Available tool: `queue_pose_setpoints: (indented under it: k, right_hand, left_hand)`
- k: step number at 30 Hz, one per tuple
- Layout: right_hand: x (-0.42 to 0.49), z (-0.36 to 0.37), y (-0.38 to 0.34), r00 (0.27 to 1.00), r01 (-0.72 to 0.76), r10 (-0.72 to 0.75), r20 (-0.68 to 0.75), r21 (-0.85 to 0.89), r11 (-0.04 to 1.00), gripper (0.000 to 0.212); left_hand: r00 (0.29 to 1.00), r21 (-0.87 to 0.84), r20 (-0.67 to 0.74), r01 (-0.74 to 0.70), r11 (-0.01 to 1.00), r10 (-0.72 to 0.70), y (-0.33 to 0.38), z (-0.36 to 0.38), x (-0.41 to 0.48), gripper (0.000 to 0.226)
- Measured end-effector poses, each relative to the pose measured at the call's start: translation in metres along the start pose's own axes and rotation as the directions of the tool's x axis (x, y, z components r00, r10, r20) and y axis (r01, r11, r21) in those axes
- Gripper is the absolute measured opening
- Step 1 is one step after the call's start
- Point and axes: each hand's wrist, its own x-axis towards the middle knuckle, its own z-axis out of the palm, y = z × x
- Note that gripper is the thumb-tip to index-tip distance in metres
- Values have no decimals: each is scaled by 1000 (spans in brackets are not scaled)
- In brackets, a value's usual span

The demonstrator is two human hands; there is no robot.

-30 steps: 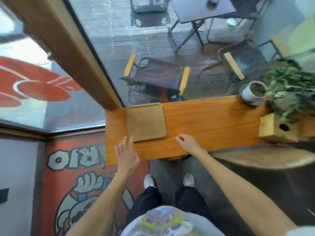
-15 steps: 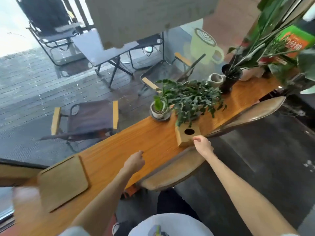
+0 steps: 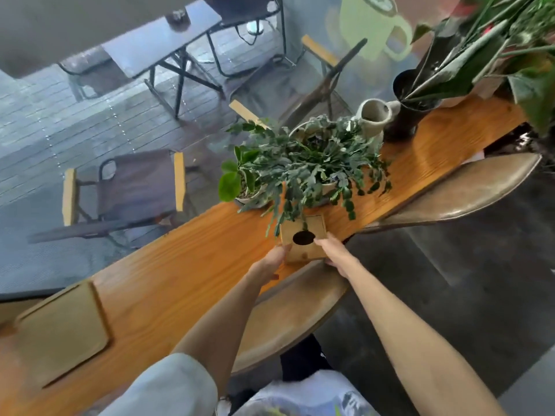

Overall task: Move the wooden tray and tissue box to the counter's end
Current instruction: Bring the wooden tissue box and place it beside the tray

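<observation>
Wooden tray point(image 3: 61, 334) lay flat at the desk's point(image 3: 180, 274) far left end. Left hand point(image 3: 270, 262) and right hand point(image 3: 335, 250) flanked the tissue box point(image 3: 303, 243) mid-desk, fingers pressed to its sides, where half a second earlier only the right hand touched it. Trailing plant point(image 3: 312, 172) fronds overhung the lid; lifting carelessly could, in my judgement, snag them and tip a pot
</observation>
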Motion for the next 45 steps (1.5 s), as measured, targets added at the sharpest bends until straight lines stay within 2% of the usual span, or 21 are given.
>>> queue_pose_setpoints:
  k: [2,5,9,13,16,19,22,26,29,32,35,40,45]
  right_hand:
    - [-4,17,-4,1000,24,-24,12,-25,999,67]
    - [-17,51,-14,994,-2,8,112,-52,999,66]
    - [-45,128,-30,961,95,-41,272,-188,978,62]
    - [-96,234,-37,840,280,-81,537,-300,912,44]
    - [-148,317,-30,740,403,-71,668,-357,843,42]
    - [-198,393,-8,663,488,-64,745,-366,792,41]
    - [-242,459,24,612,561,-52,789,-387,731,40]
    - [-286,534,75,570,629,-110,814,-346,696,49]
    - [-312,578,113,545,679,-186,818,-300,670,63]
    - [-330,606,141,539,690,-226,811,-273,670,66]
    - [-334,624,154,535,658,-223,815,-236,715,67]
    - [-322,630,143,597,606,-276,753,-198,771,67]
    - [-300,646,117,631,604,-330,702,-178,777,82]
  left_hand:
    - [999,-104,-39,-6,995,2,-9,0,-3,75]
    - [977,-240,-203,-108,965,59,-30,-22,-14,72]
    - [887,-355,-443,-307,883,131,-84,-86,-52,65]
    - [752,-419,-648,-484,768,121,-156,-165,-113,53]
    - [638,-449,-769,-589,672,45,-221,-220,-163,41]
    - [593,-468,-805,-616,634,-18,-294,-266,-207,41]
    - [606,-522,-794,-634,571,-52,-369,-305,-249,54]
    - [616,-542,-787,-681,492,-15,-460,-346,-285,35]
    - [628,-556,-778,-715,424,39,-513,-365,-304,32]
    - [634,-563,-771,-722,401,58,-550,-379,-317,32]
    - [632,-556,-768,-738,381,103,-568,-399,-315,32]
    - [654,-574,-742,-734,363,149,-548,-423,-301,35]
    - [695,-592,-695,-699,400,184,-522,-453,-275,48]
